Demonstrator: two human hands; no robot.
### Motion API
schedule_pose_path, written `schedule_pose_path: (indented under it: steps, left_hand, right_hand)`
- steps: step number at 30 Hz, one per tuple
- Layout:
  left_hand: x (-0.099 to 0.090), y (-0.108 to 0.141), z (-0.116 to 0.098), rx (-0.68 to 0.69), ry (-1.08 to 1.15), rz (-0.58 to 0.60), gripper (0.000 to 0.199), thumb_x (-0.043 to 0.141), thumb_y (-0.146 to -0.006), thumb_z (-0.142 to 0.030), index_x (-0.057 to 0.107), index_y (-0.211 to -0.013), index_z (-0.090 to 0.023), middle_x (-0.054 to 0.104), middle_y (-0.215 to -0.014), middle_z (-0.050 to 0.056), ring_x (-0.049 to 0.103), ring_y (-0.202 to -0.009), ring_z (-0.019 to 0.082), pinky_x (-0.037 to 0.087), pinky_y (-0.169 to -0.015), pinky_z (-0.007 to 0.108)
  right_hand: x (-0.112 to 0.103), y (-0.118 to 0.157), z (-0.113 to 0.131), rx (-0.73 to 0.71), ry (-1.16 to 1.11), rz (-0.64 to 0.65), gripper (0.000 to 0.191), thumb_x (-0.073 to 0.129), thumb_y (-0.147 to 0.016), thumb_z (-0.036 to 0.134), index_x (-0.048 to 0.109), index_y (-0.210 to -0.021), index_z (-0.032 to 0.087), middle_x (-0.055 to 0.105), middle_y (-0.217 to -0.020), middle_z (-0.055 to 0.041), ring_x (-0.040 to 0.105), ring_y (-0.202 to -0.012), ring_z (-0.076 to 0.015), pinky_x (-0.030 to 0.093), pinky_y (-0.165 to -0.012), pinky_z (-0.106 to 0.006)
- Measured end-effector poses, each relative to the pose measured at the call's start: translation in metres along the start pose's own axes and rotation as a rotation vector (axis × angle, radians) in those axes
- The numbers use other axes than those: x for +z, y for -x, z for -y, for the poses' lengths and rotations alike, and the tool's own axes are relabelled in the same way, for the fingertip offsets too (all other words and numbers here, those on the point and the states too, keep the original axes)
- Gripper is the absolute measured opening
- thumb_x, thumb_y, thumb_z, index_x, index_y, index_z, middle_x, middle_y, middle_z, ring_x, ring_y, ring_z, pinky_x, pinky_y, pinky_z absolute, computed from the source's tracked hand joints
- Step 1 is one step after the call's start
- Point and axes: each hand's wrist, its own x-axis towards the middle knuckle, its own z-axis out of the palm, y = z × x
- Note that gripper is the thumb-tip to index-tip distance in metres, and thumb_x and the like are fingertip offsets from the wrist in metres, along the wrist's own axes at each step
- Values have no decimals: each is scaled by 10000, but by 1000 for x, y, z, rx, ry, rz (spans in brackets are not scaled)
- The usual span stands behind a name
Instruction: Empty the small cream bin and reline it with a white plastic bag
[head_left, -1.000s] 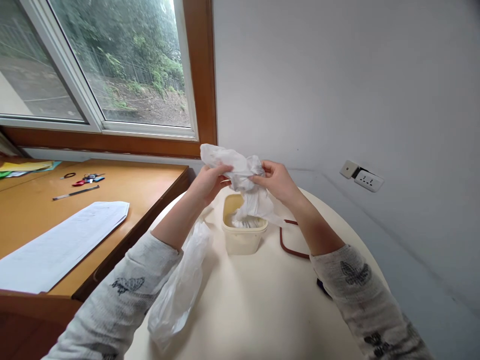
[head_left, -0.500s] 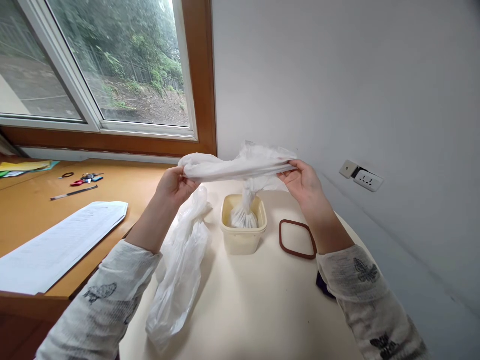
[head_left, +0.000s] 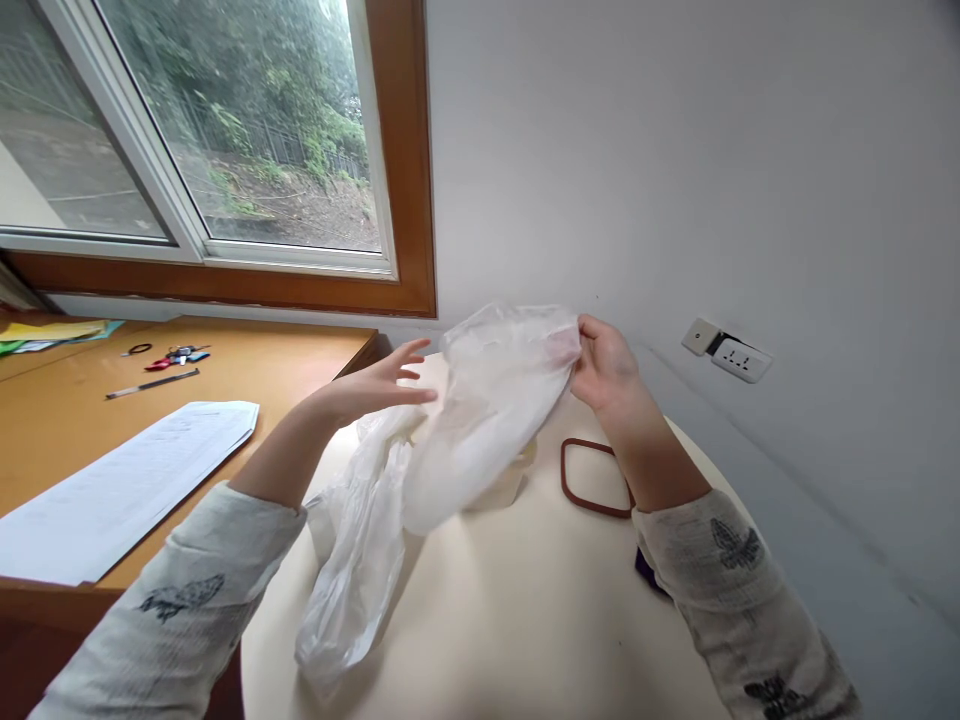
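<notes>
A thin white plastic bag [head_left: 487,410] hangs from my right hand [head_left: 606,362], whose fingers are closed on its upper right edge. The bag droops down and to the left, hiding most of a cream plastic container [head_left: 499,492] behind it. To the left of the bag, my left hand [head_left: 379,388] is held in the air with fingers spread, holding nothing. Below it, another crumpled clear plastic bag [head_left: 360,570] lies on the cream round table [head_left: 517,620]. On the right, a brown rounded-square ring [head_left: 596,478] rests flat near my right wrist.
At left stands a wooden desk [head_left: 247,365] bearing white papers [head_left: 142,490], a pen [head_left: 154,383] and keys [head_left: 184,355]. A dark item [head_left: 649,572] lies partly under my right forearm. The wall has a socket [head_left: 741,358], and a window rises behind the desk.
My left hand has let go of the white bag and opened. The bag, stretched level between both hands before, now hangs from my right hand and covers the container.
</notes>
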Motion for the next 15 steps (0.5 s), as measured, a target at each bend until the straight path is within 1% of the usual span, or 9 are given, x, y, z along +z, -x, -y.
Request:
schedule_pose_path:
  steps: [1,2,4,5,7,9,11,13,15]
  left_hand:
    - [8,-3,-8,56,-10,37,878,744,-590,-314,304,-1350,-319,473,-1306,91,463,-1169,264,444,-883,370]
    - [16,-4,-16,89,-1,115,852,749,-579,-297,344,-1329,-311,531,-1243,78,505,-1121,261,457,-860,365]
    - [30,-7,-28,102,1,216,578,722,-606,-300,546,-1154,-247,639,-1045,53,593,-959,243,488,-765,321]
    - [35,-7,-32,97,17,215,410,696,-632,-309,617,-1022,-210,664,-935,43,618,-862,225,494,-704,295]
    - [40,-8,-34,72,118,111,202,646,-669,-307,648,-808,-162,663,-771,28,621,-708,184,481,-609,256]
    - [39,-9,-31,24,304,-43,134,628,-665,-267,621,-720,-145,642,-678,14,597,-605,145,465,-550,231]
    - [33,-10,-27,-36,485,-153,91,633,-633,-203,587,-676,-137,610,-597,-2,567,-529,116,450,-505,211]
    - [27,-10,-25,-76,602,-200,87,632,-614,-154,566,-666,-133,588,-549,-12,549,-493,103,441,-480,201]
    - [21,-8,-26,-86,665,-182,106,634,-624,-143,572,-708,-127,602,-568,-1,568,-521,116,458,-498,209]
  right_hand:
    - [6,3,-1,51,-12,41,100,442,-651,162,509,-584,196,525,-544,9,516,-580,-141,445,-581,-264]
    - [12,6,-3,101,-16,80,83,457,-646,171,508,-585,196,522,-548,10,515,-583,-144,438,-580,-265]
    - [18,9,-4,141,16,141,63,480,-635,166,497,-581,192,505,-559,20,493,-570,-129,416,-566,-252]
    - [19,10,-3,132,24,160,66,490,-631,156,488,-574,190,492,-566,27,475,-560,-116,403,-557,-242]
    - [15,11,-1,75,26,178,90,505,-634,144,471,-561,185,469,-577,36,444,-554,-97,382,-548,-228]
    - [6,11,4,1,47,182,125,520,-648,150,451,-549,187,449,-575,39,430,-559,-96,374,-552,-229]
    - [-2,12,10,-56,133,198,136,543,-668,173,455,-567,192,451,-586,40,429,-570,-100,367,-549,-232]
    - [-7,16,14,-79,291,217,97,586,-688,213,501,-643,202,490,-635,38,449,-594,-107,363,-543,-232]
    - [-11,20,15,-85,490,199,145,653,-671,256,547,-762,220,548,-715,29,484,-631,-120,369,-546,-234]
